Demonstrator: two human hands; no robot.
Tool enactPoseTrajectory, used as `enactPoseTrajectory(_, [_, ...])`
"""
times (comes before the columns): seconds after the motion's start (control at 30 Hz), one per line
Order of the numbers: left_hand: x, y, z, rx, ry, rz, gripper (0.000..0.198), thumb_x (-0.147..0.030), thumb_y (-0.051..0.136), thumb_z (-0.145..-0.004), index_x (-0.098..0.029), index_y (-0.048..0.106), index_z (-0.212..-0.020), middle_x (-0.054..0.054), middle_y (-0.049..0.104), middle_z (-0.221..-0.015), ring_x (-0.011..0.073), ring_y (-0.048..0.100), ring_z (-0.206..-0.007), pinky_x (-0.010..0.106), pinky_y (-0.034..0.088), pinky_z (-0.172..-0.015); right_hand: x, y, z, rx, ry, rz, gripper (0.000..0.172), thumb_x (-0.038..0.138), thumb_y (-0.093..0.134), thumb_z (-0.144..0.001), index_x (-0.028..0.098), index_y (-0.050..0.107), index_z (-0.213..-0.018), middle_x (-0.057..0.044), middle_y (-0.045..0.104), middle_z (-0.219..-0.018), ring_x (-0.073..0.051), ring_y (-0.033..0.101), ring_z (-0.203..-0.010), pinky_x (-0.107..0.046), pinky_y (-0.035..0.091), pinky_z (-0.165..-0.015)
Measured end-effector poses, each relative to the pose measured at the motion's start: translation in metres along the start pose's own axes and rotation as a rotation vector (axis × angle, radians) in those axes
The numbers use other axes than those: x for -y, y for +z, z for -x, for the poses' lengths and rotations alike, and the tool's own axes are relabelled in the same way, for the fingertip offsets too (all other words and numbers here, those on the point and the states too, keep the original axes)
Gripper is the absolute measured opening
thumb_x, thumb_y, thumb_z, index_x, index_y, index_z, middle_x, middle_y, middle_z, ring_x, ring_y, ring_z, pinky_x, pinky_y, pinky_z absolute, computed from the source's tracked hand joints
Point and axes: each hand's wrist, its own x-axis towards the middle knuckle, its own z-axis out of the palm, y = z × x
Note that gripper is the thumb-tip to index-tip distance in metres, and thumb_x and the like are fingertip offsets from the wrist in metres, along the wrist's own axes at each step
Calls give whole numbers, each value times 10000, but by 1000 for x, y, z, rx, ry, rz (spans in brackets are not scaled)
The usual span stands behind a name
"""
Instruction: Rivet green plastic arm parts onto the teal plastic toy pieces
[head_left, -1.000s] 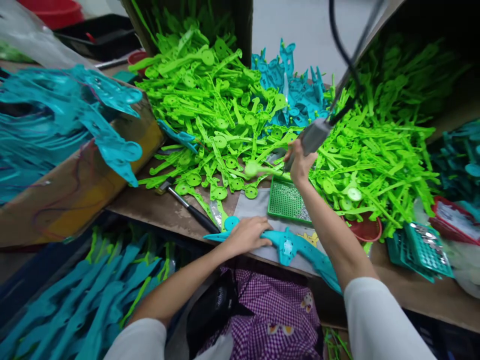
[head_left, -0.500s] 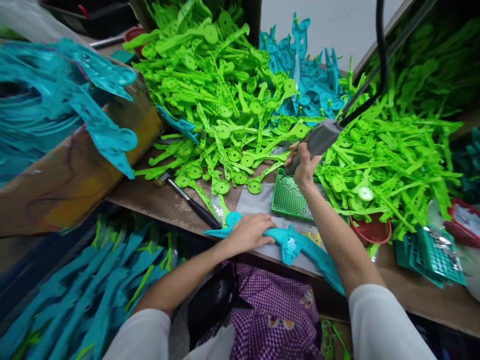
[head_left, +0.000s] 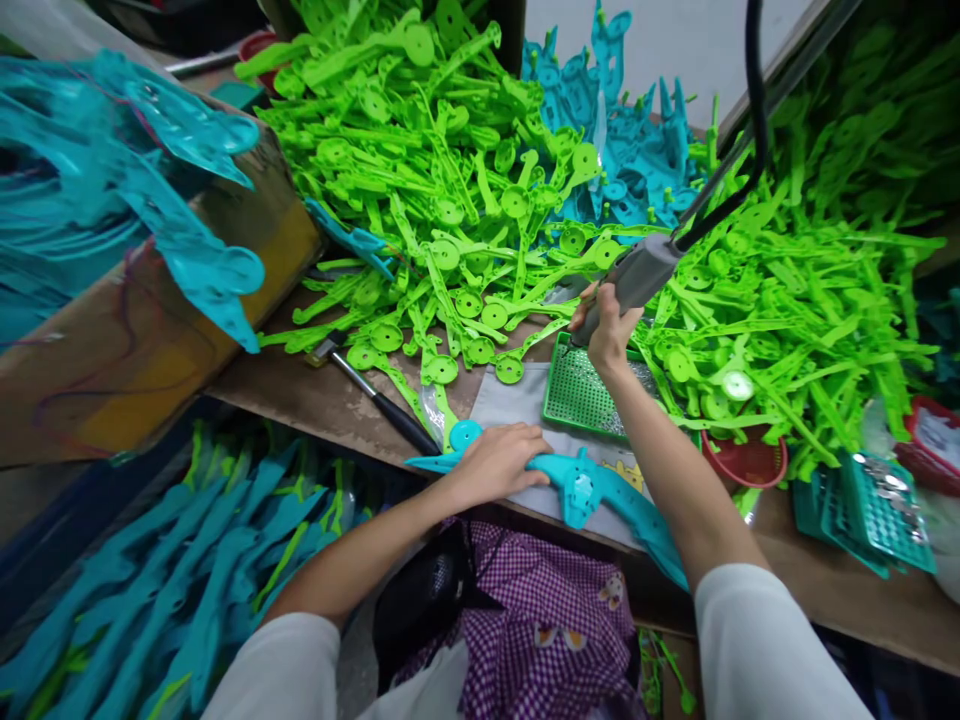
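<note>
A: Head view, the only one. State of each grip?

B: Left hand [head_left: 499,462]: fingers and thumb closed over a teal part [head_left: 581,485], gripping it near one end. Right hand [head_left: 611,335]: wrapped round a grey tool [head_left: 645,270] with a black cable.

A: Where does the teal part lie?

B: Under the left hand, on a grey cloth [head_left: 499,395], its longer end running out to the right, below the right forearm. A green tray [head_left: 585,425] of tiny pieces sits just below the right hand, the tool's lower end over its far left corner.

A: How far along?

B: Judgement: this part is mid-work; no green shows on its visible surface. To the left of and below the left hand, stacked pieces [head_left: 169,580], teal with green among them, may be done ones; cannot tell if joined. Much looks left: a large green heap [head_left: 442,200] beyond both hands.

A: Difference from earlier?

B: Against one second ago: the blurred green part beside the tool no longer shows there, and the tool's end lies over the tray instead of beyond it. Against half a second ago: hands and teal part match; only slight camera shift noted.
</note>
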Motion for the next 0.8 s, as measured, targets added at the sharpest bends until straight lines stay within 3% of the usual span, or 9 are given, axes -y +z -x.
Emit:
enactPoseTrajectory(0.23, [2, 2, 1, -25, 18, -6, 322, -415, 674, -817, -201, 652, -1057, 34, 654, -968, 208, 613, -947, 291, 467, -759, 12, -3, 0, -16, -13, 3, 397, 604, 603, -733, 208, 580, -717, 67, 504, -508, -81, 481, -358, -224, 376, -352])
enactPoseTrajectory(0.47, [3, 2, 0, -27, 14, 8, 309, -406, 664, -823, -213, 656, -1064, 36, 653, -958, 207, 611, -952, 291, 467, -746, 56, -20, 13, -14, -46, -12, 447, 678, 559, -737, 232, 566, -723, 76, 447, -467, -93, 478, -355, -230, 375, -354])
enactPoseTrajectory(0.57, [3, 2, 0, -19, 2, 2, 323, -415, 660, -823, -222, 658, -1082, 36, 656, -990, 207, 618, -938, 289, 463, -734, 82, -34, 43, 16, 20, -77, 469, 692, 606, -690, 225, 581, -717, 74, 456, -444, -91, 459, -345, -226, 374, -352])
enactPoseTrajectory(0.7, [4, 2, 0, -9, 15, 2, 325, -413, 668, -819, -217, 654, -1079, 32, 653, -980, 206, 614, -953, 284, 457, -741, 117, -55, 107, 126, 103, -131, 535, 749, 580, -676, 222, 617, -759, 61, 476, -423, -113, 473, -355, -245, 409, -372])
enactPoseTrajectory(0.8, [4, 3, 0, -10, 28, -14, 325, -407, 677, -814, -214, 650, -1074, 32, 654, -982, 208, 608, -969, 282, 455, -756, 129, -67, 149, 189, 124, -135, 548, 748, 586, -680, 214, 639, -791, 47, 508, -446, -126, 505, -379, -254, 424, -379])
